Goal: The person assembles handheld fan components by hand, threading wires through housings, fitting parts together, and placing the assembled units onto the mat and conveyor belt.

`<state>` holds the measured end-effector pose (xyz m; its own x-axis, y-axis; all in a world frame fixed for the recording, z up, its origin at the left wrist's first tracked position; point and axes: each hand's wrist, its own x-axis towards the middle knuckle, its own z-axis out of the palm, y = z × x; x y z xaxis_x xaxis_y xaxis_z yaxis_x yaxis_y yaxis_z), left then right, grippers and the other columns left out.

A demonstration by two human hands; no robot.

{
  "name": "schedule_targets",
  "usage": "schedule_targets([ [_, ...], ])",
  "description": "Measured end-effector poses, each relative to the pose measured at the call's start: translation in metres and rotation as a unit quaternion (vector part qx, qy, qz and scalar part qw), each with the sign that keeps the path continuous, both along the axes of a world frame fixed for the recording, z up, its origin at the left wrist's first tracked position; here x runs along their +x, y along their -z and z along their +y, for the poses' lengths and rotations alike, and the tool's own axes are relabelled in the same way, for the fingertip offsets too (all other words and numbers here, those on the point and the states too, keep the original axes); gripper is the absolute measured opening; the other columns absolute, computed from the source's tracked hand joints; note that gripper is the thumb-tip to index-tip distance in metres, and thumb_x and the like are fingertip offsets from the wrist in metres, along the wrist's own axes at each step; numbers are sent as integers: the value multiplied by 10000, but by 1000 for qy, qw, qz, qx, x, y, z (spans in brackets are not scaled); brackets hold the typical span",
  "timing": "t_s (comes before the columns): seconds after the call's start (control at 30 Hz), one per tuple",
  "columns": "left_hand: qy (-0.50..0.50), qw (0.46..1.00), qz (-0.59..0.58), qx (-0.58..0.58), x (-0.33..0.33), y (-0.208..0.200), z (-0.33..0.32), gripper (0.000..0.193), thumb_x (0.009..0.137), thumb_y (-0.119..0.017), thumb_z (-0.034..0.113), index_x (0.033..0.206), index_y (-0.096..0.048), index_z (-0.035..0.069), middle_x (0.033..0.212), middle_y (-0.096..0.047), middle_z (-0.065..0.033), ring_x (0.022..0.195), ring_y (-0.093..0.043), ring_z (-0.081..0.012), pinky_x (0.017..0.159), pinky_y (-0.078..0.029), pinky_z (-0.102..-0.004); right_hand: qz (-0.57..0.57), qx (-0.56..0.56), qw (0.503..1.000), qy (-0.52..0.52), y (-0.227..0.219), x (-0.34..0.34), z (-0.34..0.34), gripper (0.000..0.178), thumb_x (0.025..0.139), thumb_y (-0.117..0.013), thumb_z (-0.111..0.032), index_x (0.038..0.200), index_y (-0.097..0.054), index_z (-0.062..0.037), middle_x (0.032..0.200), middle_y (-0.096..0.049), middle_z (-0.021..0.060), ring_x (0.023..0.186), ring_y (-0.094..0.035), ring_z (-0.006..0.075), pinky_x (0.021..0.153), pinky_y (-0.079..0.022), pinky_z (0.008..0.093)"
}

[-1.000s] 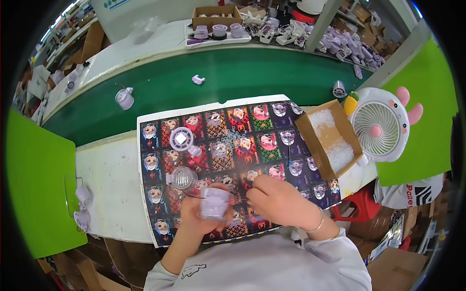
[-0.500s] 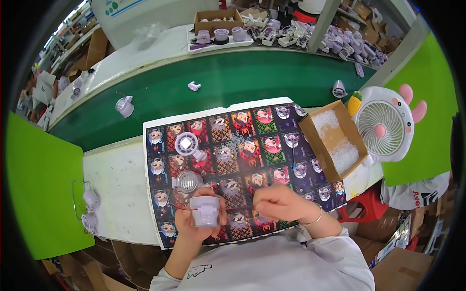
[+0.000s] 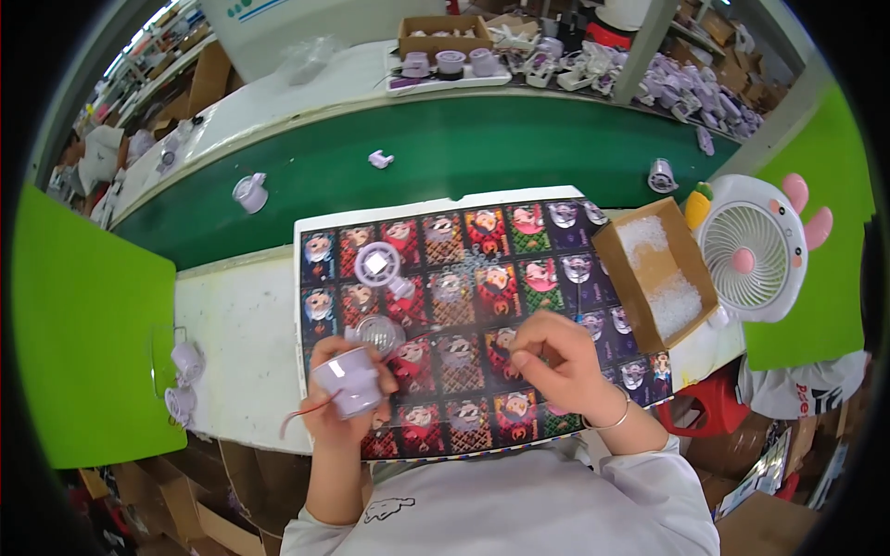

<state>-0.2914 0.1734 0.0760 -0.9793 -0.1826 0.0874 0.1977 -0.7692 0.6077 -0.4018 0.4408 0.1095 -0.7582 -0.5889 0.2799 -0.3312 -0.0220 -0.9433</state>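
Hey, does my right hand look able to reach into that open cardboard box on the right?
Likely yes: the cardboard box is open on top, and nothing tall seems to stand on the printed sheet between it and the right hand. Whether that hand holds anything is unclear.

"What's on the printed sheet (image 3: 519, 408)?"

"A rear housing (image 3: 377, 265), a front housing (image 3: 380, 332), and over its right edge a cardboard box (image 3: 656, 267), with a desk fan (image 3: 753, 248) just right of that."

"Before those housings?"

"The held housing (image 3: 348, 382), in the left hand (image 3: 326, 422)."

"Behind the sheet?"

"The conveyor belt (image 3: 482, 153), a fitting (image 3: 380, 159) between two more housings (image 3: 250, 193); beyond it, a tray (image 3: 496, 81)."
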Motion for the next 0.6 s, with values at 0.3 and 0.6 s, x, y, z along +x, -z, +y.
schedule_targets([
  [0.3,60,997,-44,-33,-12,0,16,644,775,-723,367,1224,-414,23,1121,-570,-241,878,-684,-405,513,-612,-409,-104,-3,989,-106,13,-17,-36,351,874,-610,69,1213,-571,-9,1126,-585,107,893,-632,139,718,-531,249],
  [0.6,-2,986,-78,-147,-6,14,10,687,731,-771,341,1245,-419,49,1141,-569,-176,1046,-633,-311,747,-617,-409,-203,-52,975,75,-4,-33,-7,109,915,-614,-18,960,-698,35,822,-690,92,621,-645,101,492,-487,201],
])
